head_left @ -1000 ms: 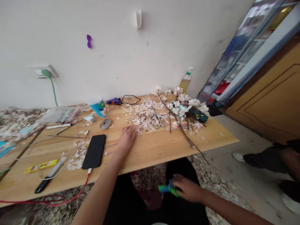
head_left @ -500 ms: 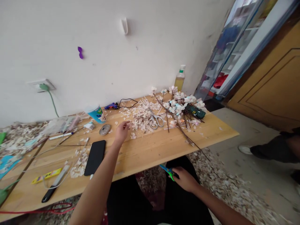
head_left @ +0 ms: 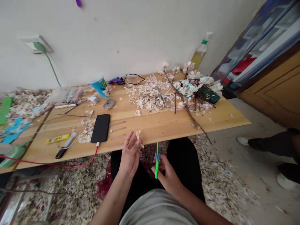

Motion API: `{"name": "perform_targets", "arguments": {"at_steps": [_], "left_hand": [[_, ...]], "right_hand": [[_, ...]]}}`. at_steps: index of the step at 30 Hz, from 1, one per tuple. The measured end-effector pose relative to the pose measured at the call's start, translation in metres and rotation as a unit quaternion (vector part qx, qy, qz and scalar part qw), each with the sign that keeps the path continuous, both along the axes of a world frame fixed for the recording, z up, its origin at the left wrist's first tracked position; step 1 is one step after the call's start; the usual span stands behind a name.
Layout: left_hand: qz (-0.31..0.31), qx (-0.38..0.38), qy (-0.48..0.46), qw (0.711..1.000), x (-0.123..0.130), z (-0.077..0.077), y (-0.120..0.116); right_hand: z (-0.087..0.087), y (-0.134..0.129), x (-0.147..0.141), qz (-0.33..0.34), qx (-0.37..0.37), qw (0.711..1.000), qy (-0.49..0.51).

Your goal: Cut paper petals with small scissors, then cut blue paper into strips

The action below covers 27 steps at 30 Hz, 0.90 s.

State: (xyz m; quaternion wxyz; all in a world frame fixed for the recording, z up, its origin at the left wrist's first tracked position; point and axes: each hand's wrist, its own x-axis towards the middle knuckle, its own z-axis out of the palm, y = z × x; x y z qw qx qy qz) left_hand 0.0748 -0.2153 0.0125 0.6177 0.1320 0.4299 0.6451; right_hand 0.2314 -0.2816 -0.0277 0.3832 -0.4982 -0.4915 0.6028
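Between the thumb and fingers of my left hand (head_left: 131, 153) is a small pale, petal-like scrap (head_left: 138, 136), held just off the table's front edge. My right hand (head_left: 167, 172) grips scissors (head_left: 157, 161) with a bright green and blue body, their green tip pointing away from me over my lap. The two hands are close together but apart. On the table beyond them, a pile of pale scraps (head_left: 146, 99) surrounds a second pair of scissors (head_left: 163, 102) with grey handles.
White-blossomed branches (head_left: 187, 86) lie at the table's right, near a bottle (head_left: 199, 56). A black phone (head_left: 100, 128) with a red-plugged cable, a round metal lid-like disc (head_left: 109, 104), a blue cup (head_left: 99, 87) and a utility knife (head_left: 66, 145) are to the left. Scraps cover the floor (head_left: 220, 178).
My left hand has come back from the scrap pile to the table edge with a pale scrap. My right hand has moved left and turned the scissors to point forward. The view has shifted downward.
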Motion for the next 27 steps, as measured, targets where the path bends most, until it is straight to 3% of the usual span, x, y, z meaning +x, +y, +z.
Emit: {"name": "perform_targets", "arguments": {"at_steps": [3,7,14,19,23,27], "left_hand": [[-0.025,-0.003,-0.009,1.000,0.004,0.007,0.001],[-0.046,-0.001,-0.027,0.999,0.016,0.010,-0.002],[-0.044,0.015,-0.030,0.998,0.030,0.007,-0.005],[-0.048,0.018,-0.012,0.999,0.025,0.008,-0.007],[-0.093,0.013,0.044,0.995,0.013,0.013,-0.005],[-0.121,-0.002,0.107,0.987,0.005,0.012,-0.005]], "right_hand": [[0.000,0.009,-0.006,-0.053,0.032,0.997,0.037],[0.015,0.026,-0.017,-0.160,0.066,0.978,0.113],[0.028,0.046,-0.023,-0.166,0.040,0.981,0.090],[0.028,0.053,-0.014,-0.108,0.044,0.992,0.055],[0.033,0.063,-0.001,-0.078,0.044,0.996,0.009],[0.037,0.073,0.018,-0.006,0.047,0.999,-0.021]]}}
